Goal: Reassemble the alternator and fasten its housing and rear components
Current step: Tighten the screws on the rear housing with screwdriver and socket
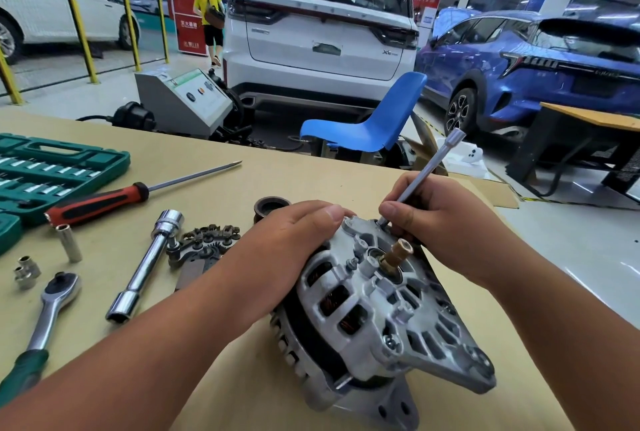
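Note:
The silver alternator [374, 312] lies on the cardboard-covered bench, rear housing up, its brass slip-ring shaft [394, 254] sticking out. My left hand [298, 240] grips the housing's far left side and steadies it. My right hand [436, 222] pinches a long chrome extension bar [433, 167] whose lower tip sits on a fastener at the housing's top edge. A dark rectifier plate [204, 243] and a pulley [272, 207] lie just left of the alternator.
On the left lie a green socket case [59, 167], a red-handled screwdriver [104, 202], a chrome tube wrench [145, 264], a ratchet [45, 319] and loose sockets [69, 243]. A blue chair [374, 118] and parked cars stand beyond the bench.

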Demonstrator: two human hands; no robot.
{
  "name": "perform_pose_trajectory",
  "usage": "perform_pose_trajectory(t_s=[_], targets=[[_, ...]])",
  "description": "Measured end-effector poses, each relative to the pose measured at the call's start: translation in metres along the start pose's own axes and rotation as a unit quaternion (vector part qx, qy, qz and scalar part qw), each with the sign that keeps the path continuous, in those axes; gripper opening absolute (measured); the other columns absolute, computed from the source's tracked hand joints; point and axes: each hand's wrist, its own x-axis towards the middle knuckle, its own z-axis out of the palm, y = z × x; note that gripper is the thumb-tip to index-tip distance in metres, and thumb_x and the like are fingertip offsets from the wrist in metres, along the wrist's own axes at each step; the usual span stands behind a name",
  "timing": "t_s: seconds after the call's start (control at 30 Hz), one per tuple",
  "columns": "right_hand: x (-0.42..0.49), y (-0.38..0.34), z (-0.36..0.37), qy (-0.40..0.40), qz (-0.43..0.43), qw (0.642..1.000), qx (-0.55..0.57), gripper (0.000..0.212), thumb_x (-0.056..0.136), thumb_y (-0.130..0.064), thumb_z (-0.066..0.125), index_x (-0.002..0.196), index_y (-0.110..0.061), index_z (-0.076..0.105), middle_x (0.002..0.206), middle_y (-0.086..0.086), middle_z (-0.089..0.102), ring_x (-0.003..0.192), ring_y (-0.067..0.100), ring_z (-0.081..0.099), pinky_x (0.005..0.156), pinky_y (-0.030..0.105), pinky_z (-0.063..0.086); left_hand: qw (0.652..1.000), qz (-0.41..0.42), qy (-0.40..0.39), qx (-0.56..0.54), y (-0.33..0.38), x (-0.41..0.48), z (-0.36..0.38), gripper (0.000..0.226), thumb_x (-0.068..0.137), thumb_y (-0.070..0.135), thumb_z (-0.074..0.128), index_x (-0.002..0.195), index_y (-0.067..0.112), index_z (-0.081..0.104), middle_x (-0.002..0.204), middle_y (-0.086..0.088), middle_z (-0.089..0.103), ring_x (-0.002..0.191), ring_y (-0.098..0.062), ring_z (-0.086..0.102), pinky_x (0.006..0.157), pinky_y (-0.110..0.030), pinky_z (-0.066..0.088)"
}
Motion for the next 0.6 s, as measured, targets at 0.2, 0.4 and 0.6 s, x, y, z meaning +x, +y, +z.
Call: perform_pose_trajectory(t_s=[0.2,0.4,0.6], targets=[[0.0016,0.0020,0.0023,0.013,-0.010,1.000,-0.011,0.020,0.091,-0.046,0.073,0.081,-0.031,0.066,0.068,-0.003,0.068,0.062,0.013,0.059,0.066,0.041,0.049,1.000,-0.002,-0.003,-0.005,0.0001,-0.0007,-0.0006,0.040,0.100,0.056,0.052,0.119,0.032,0.078,0.116,-0.005,0.081,0.108,-0.029,0.078,0.107,-0.062,0.052],[-0.0005,0.0035,0.0069,0.012,-0.007,0.998,0.058,0.034,0.077,-0.061,0.069,0.081,-0.028,0.068,0.072,0.001,0.068,0.066,0.015,0.059,0.067,0.039,0.047,1.000,0.001,-0.007,-0.007,0.0008,-0.0010,-0.0006,0.041,0.101,0.054,0.051,0.120,0.030,0.078,0.117,-0.006,0.081,0.110,-0.030,0.078,0.107,-0.062,0.051],[-0.0013,0.0063,-0.0022,-0.056,0.004,0.992,0.111,0.006,0.087,-0.033,0.069,0.089,-0.027,0.070,0.081,0.003,0.069,0.074,0.016,0.060,0.070,0.034,0.046,1.000,-0.002,0.006,-0.002,0.0016,-0.0015,0.0011,0.038,0.097,0.056,0.052,0.114,0.034,0.079,0.112,-0.003,0.082,0.105,-0.026,0.079,0.106,-0.059,0.054]])
